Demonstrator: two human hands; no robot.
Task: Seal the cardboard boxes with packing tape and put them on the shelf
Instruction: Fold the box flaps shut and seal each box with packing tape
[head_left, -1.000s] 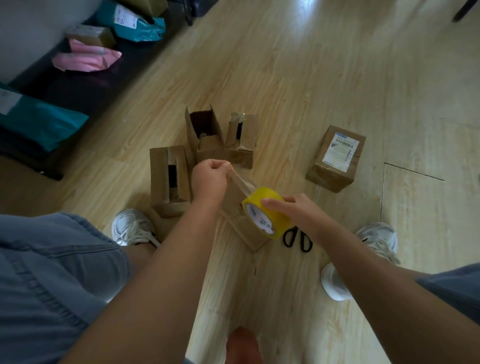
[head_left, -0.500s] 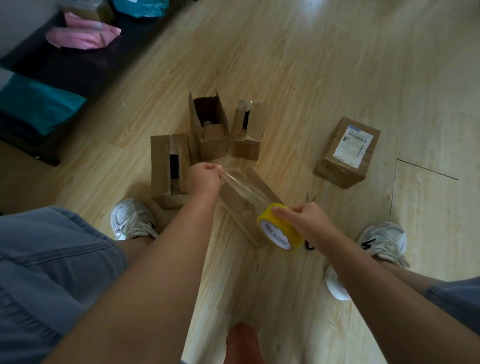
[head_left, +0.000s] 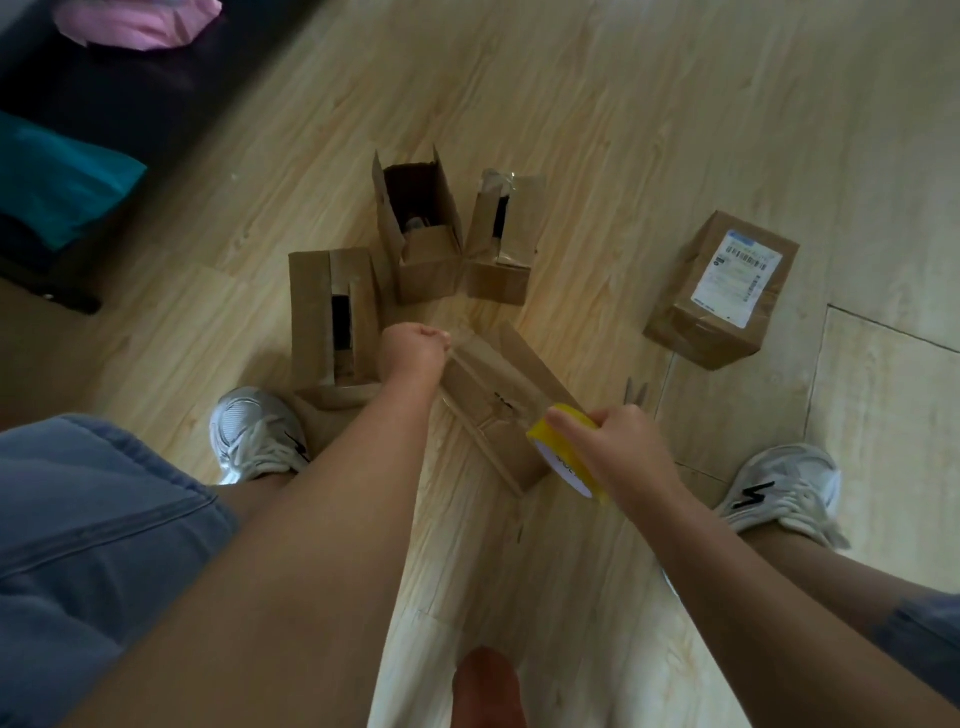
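Note:
A closed brown cardboard box (head_left: 498, 400) lies on the wood floor between my feet. My left hand (head_left: 413, 351) pinches the free end of clear tape at the box's far end. My right hand (head_left: 618, 452) grips the yellow tape roll (head_left: 563, 457) at the box's near end, with the tape stretched over the top. Three open boxes stand behind: one at the left (head_left: 332, 322), one in the middle (head_left: 421, 234), one to its right (head_left: 501, 244). A sealed box with a white label (head_left: 722, 291) sits at the right.
Scissors (head_left: 636, 392) lie on the floor beyond my right hand, partly hidden. A dark low shelf (head_left: 119, 93) at the upper left holds a pink parcel (head_left: 140, 23) and a teal parcel (head_left: 57, 182). My shoes (head_left: 254, 431) flank the box.
My right hand has pulled the tape roll toward me along the box top, drawing out more tape. My left hand has stayed at the far end. The camera has tilted down.

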